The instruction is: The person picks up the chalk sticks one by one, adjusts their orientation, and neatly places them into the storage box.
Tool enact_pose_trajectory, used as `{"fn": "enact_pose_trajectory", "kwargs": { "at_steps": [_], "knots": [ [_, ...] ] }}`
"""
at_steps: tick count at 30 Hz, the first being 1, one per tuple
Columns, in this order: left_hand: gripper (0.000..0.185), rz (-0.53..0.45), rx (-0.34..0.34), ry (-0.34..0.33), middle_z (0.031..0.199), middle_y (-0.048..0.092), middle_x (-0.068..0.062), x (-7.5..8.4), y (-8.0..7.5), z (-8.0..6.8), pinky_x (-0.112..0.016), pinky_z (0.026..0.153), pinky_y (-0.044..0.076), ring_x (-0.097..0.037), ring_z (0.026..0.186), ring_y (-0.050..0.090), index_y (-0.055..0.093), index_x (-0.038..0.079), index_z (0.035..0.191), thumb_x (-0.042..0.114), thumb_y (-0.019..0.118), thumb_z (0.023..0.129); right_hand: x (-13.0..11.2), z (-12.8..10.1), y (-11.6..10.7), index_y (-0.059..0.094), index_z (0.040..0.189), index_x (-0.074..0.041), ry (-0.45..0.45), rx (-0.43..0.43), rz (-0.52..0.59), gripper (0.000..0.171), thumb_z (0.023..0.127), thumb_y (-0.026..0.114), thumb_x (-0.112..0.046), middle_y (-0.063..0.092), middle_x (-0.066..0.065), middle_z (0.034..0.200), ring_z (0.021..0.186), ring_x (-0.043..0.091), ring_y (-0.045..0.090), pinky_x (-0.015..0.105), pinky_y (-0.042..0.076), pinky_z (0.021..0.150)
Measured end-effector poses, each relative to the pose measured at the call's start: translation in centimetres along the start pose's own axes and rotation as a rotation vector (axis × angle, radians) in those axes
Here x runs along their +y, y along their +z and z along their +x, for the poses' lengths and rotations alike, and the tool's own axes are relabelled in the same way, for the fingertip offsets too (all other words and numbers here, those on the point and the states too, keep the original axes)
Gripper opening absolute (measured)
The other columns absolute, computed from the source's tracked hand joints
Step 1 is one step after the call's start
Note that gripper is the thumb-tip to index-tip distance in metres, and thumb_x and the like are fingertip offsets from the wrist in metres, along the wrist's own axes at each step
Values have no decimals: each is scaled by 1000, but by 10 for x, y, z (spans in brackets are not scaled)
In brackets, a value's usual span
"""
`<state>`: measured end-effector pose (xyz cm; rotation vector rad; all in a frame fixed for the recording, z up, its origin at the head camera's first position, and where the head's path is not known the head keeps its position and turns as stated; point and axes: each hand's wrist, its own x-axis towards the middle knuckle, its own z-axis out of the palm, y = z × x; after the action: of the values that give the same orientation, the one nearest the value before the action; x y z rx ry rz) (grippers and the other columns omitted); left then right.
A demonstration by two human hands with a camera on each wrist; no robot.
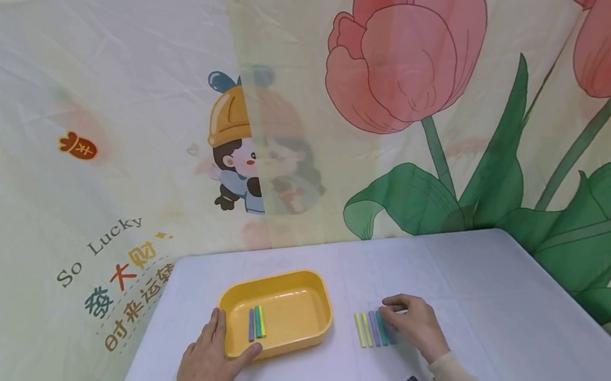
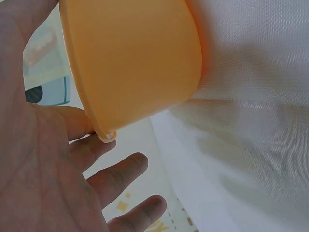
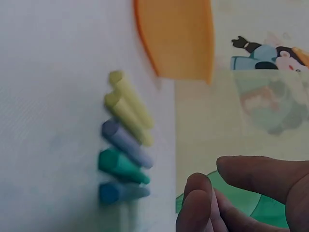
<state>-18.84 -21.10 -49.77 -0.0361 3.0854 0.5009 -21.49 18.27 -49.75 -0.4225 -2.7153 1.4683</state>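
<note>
Left hand (image 1: 203, 365) steadying a yellow tray (image 1: 295, 315), right hand (image 1: 414, 322) hovering by coloured sticks (image 1: 367, 330).
From the left wrist, loosely spread fingers (image 2: 118, 179) are touching the rim, apparently to stop sliding. From the right wrist, slightly parted fingertips (image 3: 197, 182) are holding nothing beside five sticks, lined up perhaps for easy picking. From the head, those are lying right of the tray, three more sticks (image 1: 258, 322) inside at left, on a white table (image 1: 488, 314) before a tulip-printed sheet (image 1: 134, 78).
</note>
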Motion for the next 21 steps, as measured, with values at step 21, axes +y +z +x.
{"fn": "enact_pose_trajectory", "kwargs": {
  "at_steps": [21],
  "knots": [
    [132,-9,-1,4,162,21,-29,0,0,-1,-69,108,33,-49,143,31,19,-8,157,93,47,76,28,7,17,72,102,3,36,24,-238,27,82,79,-13,69,4,82,72,14,65,28,58,61]
  ]
}}
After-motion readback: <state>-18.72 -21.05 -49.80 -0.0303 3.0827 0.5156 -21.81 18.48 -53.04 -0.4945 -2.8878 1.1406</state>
